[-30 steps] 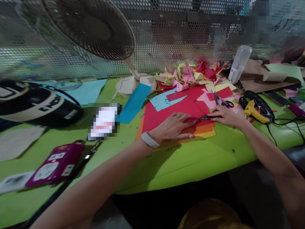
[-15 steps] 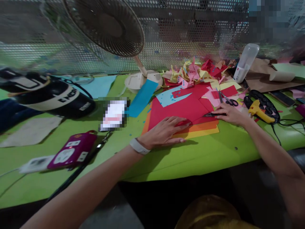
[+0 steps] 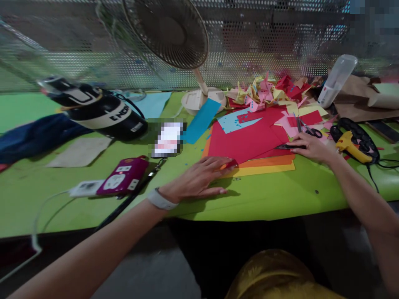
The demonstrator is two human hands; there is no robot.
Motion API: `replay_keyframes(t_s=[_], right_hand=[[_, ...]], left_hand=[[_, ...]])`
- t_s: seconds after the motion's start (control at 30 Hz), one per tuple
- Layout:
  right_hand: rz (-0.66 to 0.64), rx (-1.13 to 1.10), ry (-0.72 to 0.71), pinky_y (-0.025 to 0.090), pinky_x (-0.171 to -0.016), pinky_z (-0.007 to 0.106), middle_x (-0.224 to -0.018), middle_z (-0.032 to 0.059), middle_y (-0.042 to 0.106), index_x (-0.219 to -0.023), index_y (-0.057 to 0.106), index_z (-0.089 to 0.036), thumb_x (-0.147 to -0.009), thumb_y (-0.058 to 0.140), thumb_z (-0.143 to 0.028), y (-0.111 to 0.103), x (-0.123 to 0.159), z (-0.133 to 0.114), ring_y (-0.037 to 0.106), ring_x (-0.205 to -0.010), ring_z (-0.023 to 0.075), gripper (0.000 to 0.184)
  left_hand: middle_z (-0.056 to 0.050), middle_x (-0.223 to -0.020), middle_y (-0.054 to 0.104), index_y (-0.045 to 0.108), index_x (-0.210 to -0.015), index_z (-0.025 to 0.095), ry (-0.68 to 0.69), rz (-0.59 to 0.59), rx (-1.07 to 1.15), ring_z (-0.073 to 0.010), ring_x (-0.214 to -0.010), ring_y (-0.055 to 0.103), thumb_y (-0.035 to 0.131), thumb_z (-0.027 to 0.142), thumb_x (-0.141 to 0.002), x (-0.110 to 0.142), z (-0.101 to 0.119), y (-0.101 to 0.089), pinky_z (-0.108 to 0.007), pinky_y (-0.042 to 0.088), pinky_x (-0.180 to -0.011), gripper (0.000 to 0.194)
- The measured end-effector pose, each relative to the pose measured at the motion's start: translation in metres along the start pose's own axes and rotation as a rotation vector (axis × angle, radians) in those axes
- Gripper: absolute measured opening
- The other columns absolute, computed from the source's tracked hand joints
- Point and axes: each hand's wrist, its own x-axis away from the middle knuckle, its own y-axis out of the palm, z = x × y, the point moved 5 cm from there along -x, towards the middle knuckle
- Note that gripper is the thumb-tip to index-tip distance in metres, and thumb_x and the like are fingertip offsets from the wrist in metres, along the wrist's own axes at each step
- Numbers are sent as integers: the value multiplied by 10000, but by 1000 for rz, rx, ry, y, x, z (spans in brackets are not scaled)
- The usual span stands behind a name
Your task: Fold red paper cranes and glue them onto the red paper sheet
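My left hand (image 3: 199,177) lies with fingers apart over the near left corner of the red paper (image 3: 237,139). Its fingertips touch the sheet, and the thumb rests apart on the green surface. At the right edge of the stack, my right hand (image 3: 314,147) pinches a dark pointed tool (image 3: 283,146) lying over the sheets; its exact kind is unclear. Orange paper (image 3: 274,160) and yellow paper (image 3: 268,168) stick out beneath the red. A light blue piece (image 3: 227,122) with small blue bits lies on top. Just beyond my right hand are scissors (image 3: 313,131).
Paper scraps (image 3: 264,91) are heaped behind the stack. A yellow glue gun (image 3: 352,147), black tray (image 3: 358,133) and clear bottle (image 3: 338,79) stand right. A fan (image 3: 202,97), blue strip (image 3: 202,120), phone (image 3: 168,139), purple power socket (image 3: 124,176) and black flask (image 3: 106,110) are left.
The view has turned left, shifting the table's things rightward in the picture. My left hand has slid left along the paper. My right hand stays at the dark tool.
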Motion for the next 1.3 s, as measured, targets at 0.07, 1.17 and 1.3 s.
replay_keyframes(t_s=[0.07,1.17,1.3], right_hand=[[-3,0,4,488,-913,412,-1072,95,643,-1216,730,-271,-944,585,-375,0,0,0,609,-977,243,325],[14,-63,0,464,-989,447,-1137,84,624,-1245,708,-302,-948,599,-326,1,-6,-1,581,-1074,249,317],[-21,-83,19,466,-987,435,-1140,69,619,-1233,711,-330,-935,619,-345,-2,-3,3,581,-1058,237,312]], left_hand=[[-116,-1574,426,316,-1568,303,26,9,-11,-325,-1398,438,416,668,-952,9,-2,-3,-494,352,-1129,723],[-65,-1682,137,186,-1608,235,-172,-20,20,-216,-1557,92,138,615,-1019,-98,-23,14,-439,55,-1248,702],[-62,-1683,133,173,-1609,251,-165,-7,25,-221,-1556,100,154,616,-1020,-98,-24,15,-445,58,-1246,694]])
